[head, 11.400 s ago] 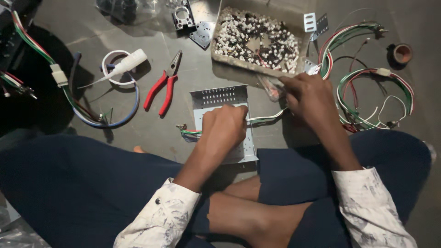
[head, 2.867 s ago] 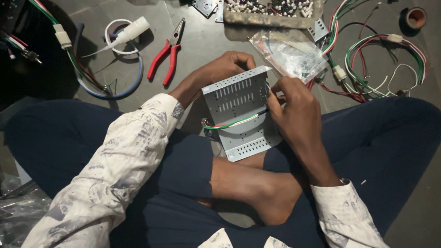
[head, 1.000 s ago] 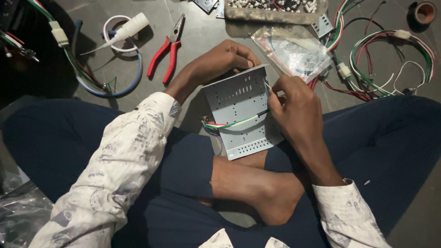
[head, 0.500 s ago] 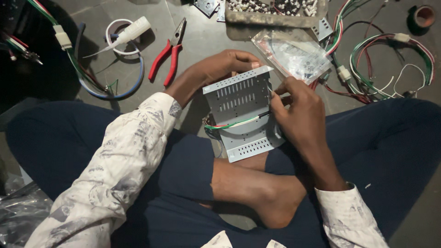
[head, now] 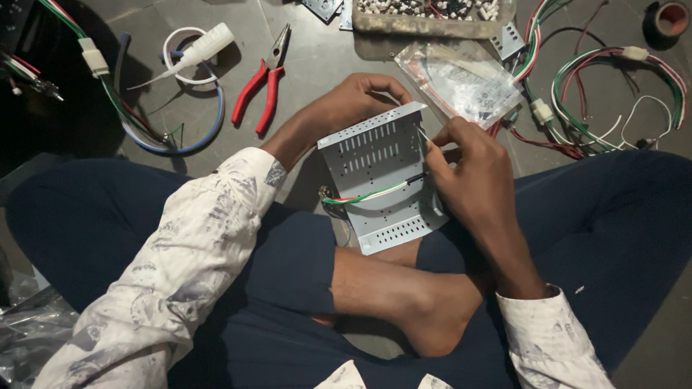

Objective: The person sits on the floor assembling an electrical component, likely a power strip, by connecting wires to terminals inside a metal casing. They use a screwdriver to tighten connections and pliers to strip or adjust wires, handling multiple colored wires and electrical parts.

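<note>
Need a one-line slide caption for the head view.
Seated cross-legged, left hand steadies a slotted metal housing while right hand works wires at its edge; red pliers nearby.

Two hands, left hand (head: 353,101) and right hand (head: 472,169), at one slotted metal housing (head: 378,155). One pair of red pliers (head: 261,83) upper left, one clear plastic bag (head: 461,79), one parts tray (head: 432,14) (top edge), one tape roll (head: 670,16).

pliers (head: 261,86) lie left of the metal housing (head: 382,184), plastic bag (head: 461,79) behind it.

Grey floor (head: 324,57) bears red pliers (head: 261,81), wire bundles (head: 613,94), plastic bag (head: 461,79).
</note>
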{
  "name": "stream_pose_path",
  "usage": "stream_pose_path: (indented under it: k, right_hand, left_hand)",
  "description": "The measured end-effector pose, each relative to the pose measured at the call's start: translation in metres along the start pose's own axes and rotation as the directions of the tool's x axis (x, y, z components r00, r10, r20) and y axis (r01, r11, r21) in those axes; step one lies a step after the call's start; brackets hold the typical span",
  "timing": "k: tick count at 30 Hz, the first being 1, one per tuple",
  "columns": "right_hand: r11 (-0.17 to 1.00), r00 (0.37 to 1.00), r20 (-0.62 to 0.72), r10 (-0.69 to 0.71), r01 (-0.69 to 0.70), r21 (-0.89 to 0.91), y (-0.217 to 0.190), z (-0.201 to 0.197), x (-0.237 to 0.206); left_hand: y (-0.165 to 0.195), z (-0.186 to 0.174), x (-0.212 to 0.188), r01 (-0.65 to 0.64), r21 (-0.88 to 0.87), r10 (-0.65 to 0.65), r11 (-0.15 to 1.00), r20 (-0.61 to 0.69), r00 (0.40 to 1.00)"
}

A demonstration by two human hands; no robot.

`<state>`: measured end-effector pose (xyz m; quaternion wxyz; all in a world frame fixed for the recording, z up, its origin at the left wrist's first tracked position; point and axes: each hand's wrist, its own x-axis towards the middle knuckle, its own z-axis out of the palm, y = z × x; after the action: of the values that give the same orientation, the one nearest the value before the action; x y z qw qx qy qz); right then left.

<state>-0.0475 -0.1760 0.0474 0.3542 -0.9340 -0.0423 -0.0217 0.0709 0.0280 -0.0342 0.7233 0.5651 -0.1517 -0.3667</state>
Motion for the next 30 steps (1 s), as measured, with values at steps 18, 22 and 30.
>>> stream_pose_path:
  k: [18, 22, 30]
  right_hand:
    - [0.997, 0.999, 0.006, 0.047, -0.047, 0.056, -0.003, -0.001, 0.002]
    - [0.998, 0.999, 0.010, 0.039, -0.040, 0.039, -0.003, -0.001, 0.002]
    - [0.999, 1.000, 0.013, 0.025, -0.026, 0.040, -0.003, -0.001, 0.002]
  left_hand:
    - [-0.004, -0.010, 0.002, 0.065, 0.109, -0.071, 0.992, 0.053, 0.996]
    - [-0.006, -0.011, 0.002, 0.079, 0.159, -0.082, 0.984, 0.014, 0.997]
    - [-0.001, -0.007, 0.000, 0.112, 0.207, -0.105, 0.972, -0.041, 0.994]
